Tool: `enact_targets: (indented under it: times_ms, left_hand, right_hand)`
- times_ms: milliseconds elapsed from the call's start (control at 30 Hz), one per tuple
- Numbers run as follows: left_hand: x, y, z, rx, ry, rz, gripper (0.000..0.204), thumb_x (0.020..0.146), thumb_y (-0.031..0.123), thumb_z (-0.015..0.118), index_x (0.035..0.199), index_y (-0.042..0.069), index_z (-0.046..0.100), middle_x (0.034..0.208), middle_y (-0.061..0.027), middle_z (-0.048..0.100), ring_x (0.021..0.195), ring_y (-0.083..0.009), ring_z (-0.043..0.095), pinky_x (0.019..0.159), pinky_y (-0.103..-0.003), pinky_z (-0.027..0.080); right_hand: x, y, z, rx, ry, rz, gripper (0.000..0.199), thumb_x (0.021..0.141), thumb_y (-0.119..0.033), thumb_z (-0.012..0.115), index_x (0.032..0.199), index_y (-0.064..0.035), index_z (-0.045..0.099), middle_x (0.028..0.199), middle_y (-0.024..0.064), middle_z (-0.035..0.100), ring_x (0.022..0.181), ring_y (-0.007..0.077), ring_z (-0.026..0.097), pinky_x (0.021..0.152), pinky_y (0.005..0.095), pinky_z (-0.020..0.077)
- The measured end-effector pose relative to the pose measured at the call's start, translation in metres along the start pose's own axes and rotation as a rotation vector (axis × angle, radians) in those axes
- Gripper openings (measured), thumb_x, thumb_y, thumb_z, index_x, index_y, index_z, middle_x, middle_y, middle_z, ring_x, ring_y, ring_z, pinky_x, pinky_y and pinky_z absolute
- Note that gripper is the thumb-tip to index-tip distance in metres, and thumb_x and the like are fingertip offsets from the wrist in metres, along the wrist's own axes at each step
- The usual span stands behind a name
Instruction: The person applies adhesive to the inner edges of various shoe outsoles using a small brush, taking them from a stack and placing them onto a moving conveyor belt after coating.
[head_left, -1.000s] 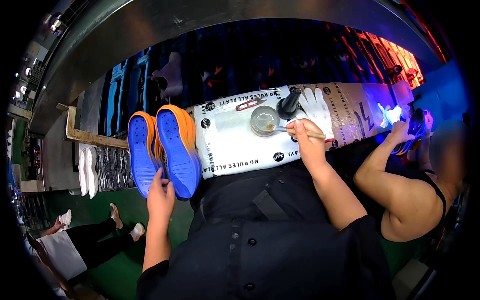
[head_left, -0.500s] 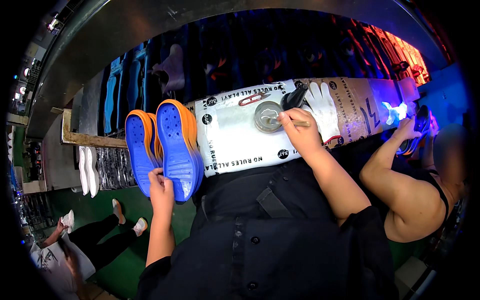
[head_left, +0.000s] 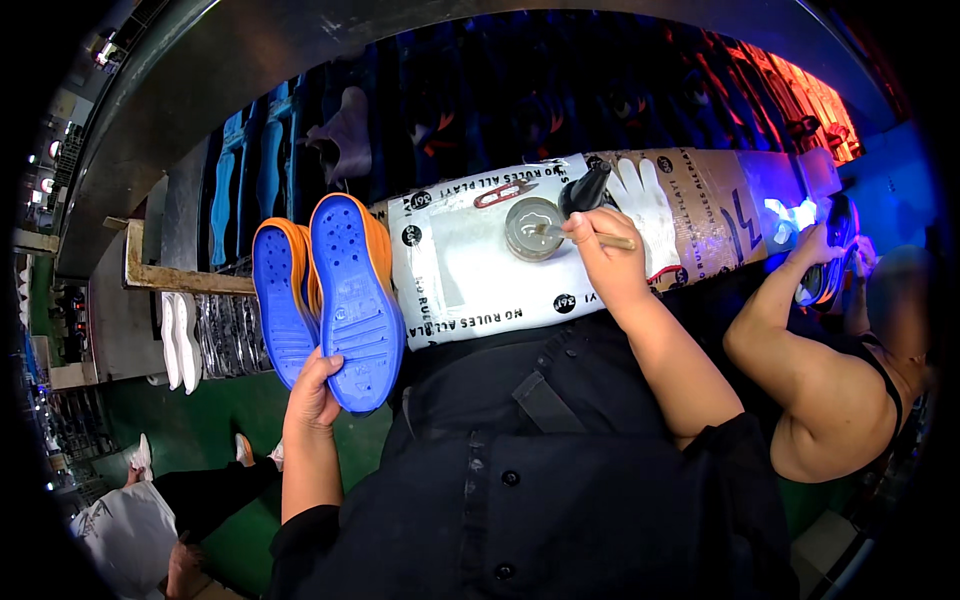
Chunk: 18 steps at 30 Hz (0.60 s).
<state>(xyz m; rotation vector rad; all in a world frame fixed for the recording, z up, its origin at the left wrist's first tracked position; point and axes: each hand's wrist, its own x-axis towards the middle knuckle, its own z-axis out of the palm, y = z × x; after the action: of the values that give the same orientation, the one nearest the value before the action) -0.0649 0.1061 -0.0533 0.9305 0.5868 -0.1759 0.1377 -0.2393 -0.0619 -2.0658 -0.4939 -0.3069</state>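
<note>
My left hand [head_left: 312, 398] grips a blue shoe sole [head_left: 352, 290] with an orange rim by its near end, the thumb lying on top. Beside it on the left is another blue and orange sole [head_left: 282, 290], with more orange edges showing behind. My right hand [head_left: 612, 265] is closed around the handle of a brush [head_left: 622, 242]. The brush's tip is inside a round, clear jar [head_left: 512, 240] holding a cloudy pale liquid. That jar stands on a white, plastic-wrapped board [head_left: 470, 285] in front of me.
Red-handled thread snips [head_left: 502, 194], a black pointed object [head_left: 586, 190] and a white glove [head_left: 648, 225] lie around the jar. At right, a co-worker [head_left: 815, 400] handles a dark shoe [head_left: 840, 255]. A wooden bar [head_left: 190, 280] and white soles [head_left: 180, 340] are at left.
My left hand has shifted its hold to the sole's near end, which now sits slightly nearer me. The brush remains in the jar. At lower left, another person has moved.
</note>
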Motion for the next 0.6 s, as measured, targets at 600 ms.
enact_targets:
  times_ms: [600]
  left_hand:
    - [0.031, -0.009, 0.117, 0.519, 0.129, 0.641, 0.037, 0.085, 0.006, 0.061, 0.118, -0.004, 0.049, 0.1, -0.0117, 0.064, 0.088, -0.017, 0.062, 0.08, -0.03, 0.05]
  right_hand:
    - [-0.013, -0.027, -0.028, 0.557, 0.107, 0.373, 0.032, 0.096, -0.024, 0.052, 0.088, 0.0027, 0.068, 0.079, 0.0079, 0.066, 0.073, 0.0133, 0.059, 0.07, 0.0249, 0.0453]
